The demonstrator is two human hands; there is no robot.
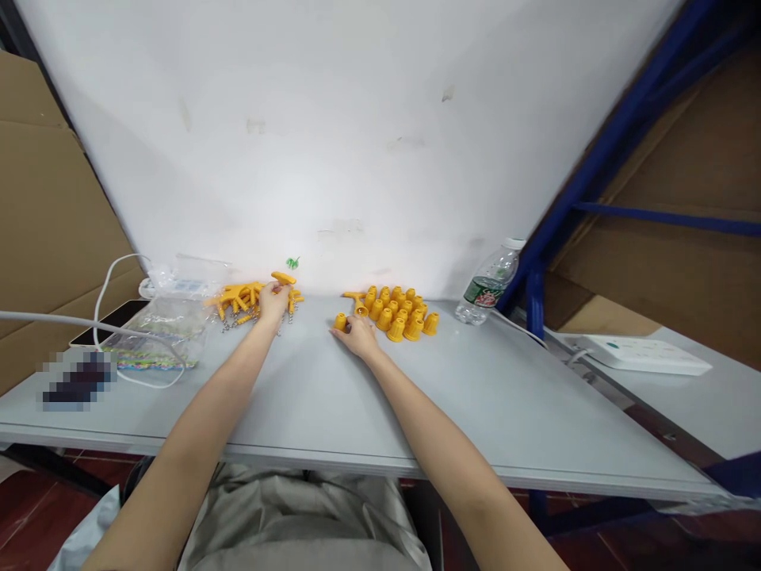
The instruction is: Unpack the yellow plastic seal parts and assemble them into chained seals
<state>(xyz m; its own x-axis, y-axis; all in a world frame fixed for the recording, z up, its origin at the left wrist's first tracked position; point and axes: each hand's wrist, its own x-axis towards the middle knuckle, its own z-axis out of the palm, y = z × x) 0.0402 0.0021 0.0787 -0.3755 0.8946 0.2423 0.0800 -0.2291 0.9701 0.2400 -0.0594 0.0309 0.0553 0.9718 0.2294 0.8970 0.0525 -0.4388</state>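
Observation:
My left hand is closed on a yellow T-shaped handle, its crossbar showing above the fingers. Beside and behind that hand lies a heap of similar yellow T-shaped handles with small metal hooks or screws at their ends. My right hand rests low on the table, thumb and fingers around a small yellow tapered cap. Just beyond the right fingers stands a T-shaped handle joined to a tapered piece. Several yellow tapered caps stand grouped to the right of this hand.
A plastic bottle leans at the back right near a blue frame. A white power strip lies beyond it. At left are clear plastic bags, a phone and a looping white cable. A white panel closes the back.

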